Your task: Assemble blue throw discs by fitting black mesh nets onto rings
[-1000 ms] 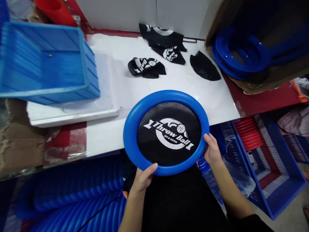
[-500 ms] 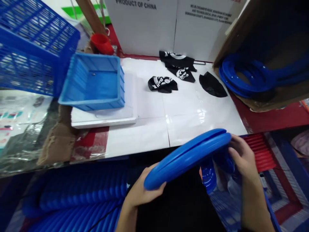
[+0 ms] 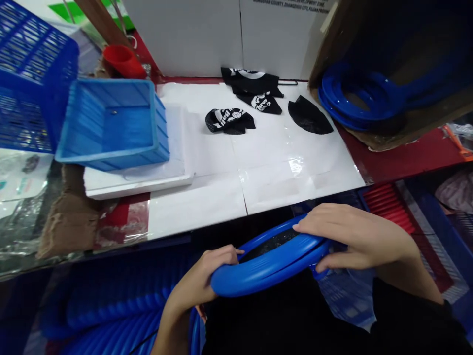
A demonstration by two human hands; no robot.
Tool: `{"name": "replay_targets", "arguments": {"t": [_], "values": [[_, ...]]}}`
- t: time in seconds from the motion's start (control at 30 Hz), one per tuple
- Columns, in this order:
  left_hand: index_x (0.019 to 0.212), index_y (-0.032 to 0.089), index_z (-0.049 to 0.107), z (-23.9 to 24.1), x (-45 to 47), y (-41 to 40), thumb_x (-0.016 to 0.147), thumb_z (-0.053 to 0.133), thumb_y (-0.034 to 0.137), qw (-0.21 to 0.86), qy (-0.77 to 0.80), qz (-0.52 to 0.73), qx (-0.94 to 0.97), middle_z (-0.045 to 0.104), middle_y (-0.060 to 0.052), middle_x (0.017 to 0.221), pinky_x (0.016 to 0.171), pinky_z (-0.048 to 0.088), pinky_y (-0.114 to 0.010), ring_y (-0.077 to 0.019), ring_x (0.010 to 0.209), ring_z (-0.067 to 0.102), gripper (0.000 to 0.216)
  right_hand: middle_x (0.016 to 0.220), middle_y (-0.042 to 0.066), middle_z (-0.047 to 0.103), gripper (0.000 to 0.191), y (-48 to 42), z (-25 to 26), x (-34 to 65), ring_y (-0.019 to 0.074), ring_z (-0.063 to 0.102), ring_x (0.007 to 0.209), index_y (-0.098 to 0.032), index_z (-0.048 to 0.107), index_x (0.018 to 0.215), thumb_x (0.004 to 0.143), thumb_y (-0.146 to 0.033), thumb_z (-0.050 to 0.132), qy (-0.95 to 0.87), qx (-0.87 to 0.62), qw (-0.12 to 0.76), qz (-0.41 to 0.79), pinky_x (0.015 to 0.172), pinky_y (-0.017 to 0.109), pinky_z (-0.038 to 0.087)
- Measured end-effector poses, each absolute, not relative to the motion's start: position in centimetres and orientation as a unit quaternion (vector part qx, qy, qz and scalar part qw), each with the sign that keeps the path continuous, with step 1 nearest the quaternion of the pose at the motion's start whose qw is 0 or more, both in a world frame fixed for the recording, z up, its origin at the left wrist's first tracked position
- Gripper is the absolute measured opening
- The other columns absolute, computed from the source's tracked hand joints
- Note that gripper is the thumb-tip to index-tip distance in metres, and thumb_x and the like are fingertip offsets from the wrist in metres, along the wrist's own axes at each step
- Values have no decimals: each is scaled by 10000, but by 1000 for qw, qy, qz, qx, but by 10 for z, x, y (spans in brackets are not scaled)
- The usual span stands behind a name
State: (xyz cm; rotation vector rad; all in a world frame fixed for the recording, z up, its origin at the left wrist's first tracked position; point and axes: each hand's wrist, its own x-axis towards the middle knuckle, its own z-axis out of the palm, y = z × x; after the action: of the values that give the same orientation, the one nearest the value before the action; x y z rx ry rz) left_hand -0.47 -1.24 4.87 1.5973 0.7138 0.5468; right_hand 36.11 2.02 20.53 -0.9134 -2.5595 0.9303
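Observation:
A glossy blue plastic ring (image 3: 258,271) is tilted in front of me, below the table's front edge. A dark seam runs along its rim, and black mesh fabric (image 3: 271,244) shows inside it. My left hand (image 3: 214,271) is closed round the ring's left end. At the opposite end my right hand (image 3: 343,236) grips it, fingers over the top and thumb underneath. Black printed mesh pieces (image 3: 231,121) lie on the white table covering (image 3: 207,197), with a plain black mesh piece (image 3: 309,116) to their right.
A light blue bin (image 3: 111,160) sits on a white slab at the left, near a red cup (image 3: 123,61). Blue rings (image 3: 354,118) lie in a cardboard box at the right. Many blue rings (image 3: 121,301) are stacked below the table; red ones (image 3: 389,207) are at the lower right.
The ring has come lower and tipped so its mesh-filled opening shows. My right hand has shifted from the ring's far end to over its top. The view has moved right.

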Motion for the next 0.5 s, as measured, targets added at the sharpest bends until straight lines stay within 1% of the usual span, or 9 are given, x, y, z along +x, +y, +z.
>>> {"name": "replay_targets", "arguments": {"t": [0.07, 0.13, 0.2, 0.27, 0.33, 0.4, 0.5], "values": [[850, 232, 776, 40, -13, -14, 765, 891, 427, 614, 300, 265, 681, 729, -79, 813, 979, 624, -437, -295, 830, 743, 242, 1241, 77, 812, 543, 18, 203, 358, 242, 768, 1077, -262, 656, 1497, 989, -411, 777, -890, -305, 139, 308, 997, 390, 605], [849, 234, 804, 33, -19, -13, 743, 932, 431, 621, 292, 287, 669, 739, -99, 814, 1011, 619, -487, -324, 854, 769, 259, 1210, 82, 813, 480, 13, 201, 352, 239, 763, 1042, -236, 656, 1474, 1027, -396, 719, -902, -295, 147, 280, 958, 383, 602], [799, 229, 825, 29, -19, -10, 732, 953, 432, 642, 300, 298, 640, 744, -119, 797, 1038, 608, -531, -369, 925, 798, 249, 1169, 102, 815, 430, 7, 202, 345, 242, 759, 985, -188, 664, 1425, 1062, -420, 659, -917, -283, 159, 234, 901, 379, 595], [710, 227, 825, 29, -14, -6, 684, 991, 450, 666, 334, 311, 590, 745, -130, 762, 1062, 594, -571, -408, 969, 809, 279, 1111, 116, 816, 407, 0, 203, 337, 242, 754, 925, -150, 675, 1361, 1084, -443, 616, -927, -276, 166, 190, 837, 370, 582], [635, 240, 807, 33, -6, -2, 594, 1039, 468, 678, 376, 335, 536, 737, -117, 720, 1078, 581, -610, -424, 950, 813, 328, 1063, 108, 813, 396, -5, 206, 331, 240, 751, 894, -147, 679, 1322, 1085, -456, 610, -931, -277, 164, 169, 795, 361, 567], [587, 256, 782, 38, 2, 0, 525, 1065, 476, 673, 401, 368, 501, 717, -89, 678, 1068, 587, -631, -421, 892, 813, 363, 1049, 93, 811, 373, -7, 208, 327, 236, 751, 896, -163, 673, 1322, 1087, -445, 604, -931, -280, 164, 164, 784, 358, 559], [570, 261, 771, 41, 9, 1, 571, 1041, 507, 651, 408, 400, 499, 699, -78, 654, 1042, 602, -636, -419, 860, 808, 365, 1057, 83, 817, 334, -6, 210, 327, 224, 753, 905, -180, 650, 1328, 1109, -416, 561, -930, -281, 172, 165, 798, 359, 556]]}}
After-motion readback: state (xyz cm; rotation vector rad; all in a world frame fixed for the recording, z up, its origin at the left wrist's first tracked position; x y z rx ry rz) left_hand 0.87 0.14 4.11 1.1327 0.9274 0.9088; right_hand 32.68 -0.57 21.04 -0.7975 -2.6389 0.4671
